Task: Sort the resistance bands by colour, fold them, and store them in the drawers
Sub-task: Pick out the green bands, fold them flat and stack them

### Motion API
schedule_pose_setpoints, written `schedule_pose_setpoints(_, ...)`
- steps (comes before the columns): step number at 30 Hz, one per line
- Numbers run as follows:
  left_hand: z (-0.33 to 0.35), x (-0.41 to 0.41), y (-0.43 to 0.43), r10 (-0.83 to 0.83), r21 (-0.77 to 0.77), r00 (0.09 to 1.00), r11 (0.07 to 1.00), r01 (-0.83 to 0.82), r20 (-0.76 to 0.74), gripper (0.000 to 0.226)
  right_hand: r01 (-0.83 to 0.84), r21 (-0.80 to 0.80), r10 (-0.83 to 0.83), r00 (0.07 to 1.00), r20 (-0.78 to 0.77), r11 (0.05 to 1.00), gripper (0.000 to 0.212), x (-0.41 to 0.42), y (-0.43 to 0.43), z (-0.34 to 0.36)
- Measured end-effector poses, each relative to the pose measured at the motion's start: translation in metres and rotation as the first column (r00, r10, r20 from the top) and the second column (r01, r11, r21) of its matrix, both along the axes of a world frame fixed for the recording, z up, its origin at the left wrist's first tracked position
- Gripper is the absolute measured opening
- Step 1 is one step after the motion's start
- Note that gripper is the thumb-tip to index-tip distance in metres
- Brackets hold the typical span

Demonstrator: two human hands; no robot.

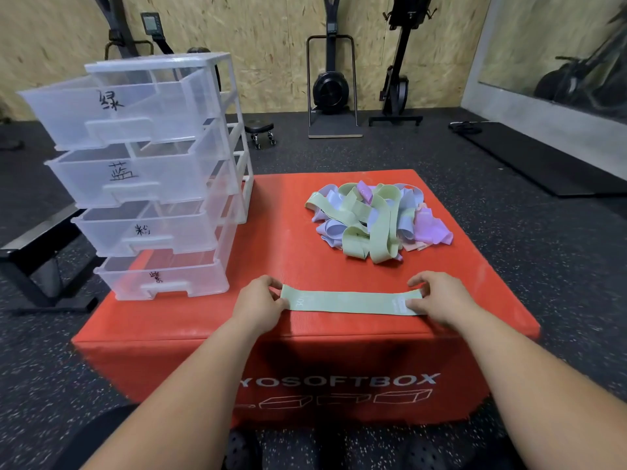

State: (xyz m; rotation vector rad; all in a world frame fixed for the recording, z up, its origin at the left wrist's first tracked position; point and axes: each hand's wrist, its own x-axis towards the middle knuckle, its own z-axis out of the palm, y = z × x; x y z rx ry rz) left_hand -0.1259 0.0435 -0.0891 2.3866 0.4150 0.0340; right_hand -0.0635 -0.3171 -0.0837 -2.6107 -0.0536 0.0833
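A pale green resistance band (349,301) lies flat and stretched out along the front of the red soft box (190,320). My left hand (259,305) pinches its left end and my right hand (437,298) pinches its right end. A tangled pile of green, lilac, pink and peach bands (375,220) sits further back on the box. At the left stands a clear plastic drawer unit (146,178) with several drawers pulled open, each marked with a handwritten character and looking empty.
The box stands on a dark speckled gym floor (543,283). A black bench frame (37,252) is at the left. Exercise machines (330,86) line the wooden back wall, a small wheeled stool (259,130) stands behind the drawers, and a black mat (543,161) lies at right.
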Motion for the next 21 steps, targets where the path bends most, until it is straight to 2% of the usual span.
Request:
schedule_pose_setpoints(6,0.000,0.007,0.000,0.054,-0.065,0.998,0.996,-0.055,-0.022,0.034,0.095,0.039,-0.096,0.995,0.016,0.995,0.038,0.009,0.003,0.009)
schedule_pose_setpoints(8,-0.002,0.007,0.002,0.020,0.037,0.998,0.999,-0.018,-0.063,0.036,0.069,-0.069,-0.070,0.998,0.000,0.995,0.038,0.009,0.003,0.009)
schedule_pose_setpoints(11,-0.004,0.006,-0.001,-0.041,0.279,0.997,0.959,0.058,-0.068,0.039,-0.001,-0.336,-0.012,0.999,-0.036,0.942,0.038,0.006,0.009,0.011)
schedule_pose_setpoints(14,0.003,0.008,-0.006,-0.085,0.414,0.996,0.906,0.086,-0.019,0.042,0.021,-0.433,-0.026,1.000,-0.006,0.901,0.042,0.009,0.017,0.020)
schedule_pose_setpoints(17,0.017,0.018,-0.010,-0.145,0.418,0.989,0.898,0.134,-0.005,0.049,0.026,-0.399,-0.003,0.998,0.060,0.917,0.047,0.016,0.023,0.035)
schedule_pose_setpoints(21,0.031,0.034,-0.021,-0.253,0.331,0.966,0.917,0.222,0.055,0.046,0.024,-0.231,0.016,0.985,0.173,0.973,0.041,0.027,0.037,0.048)
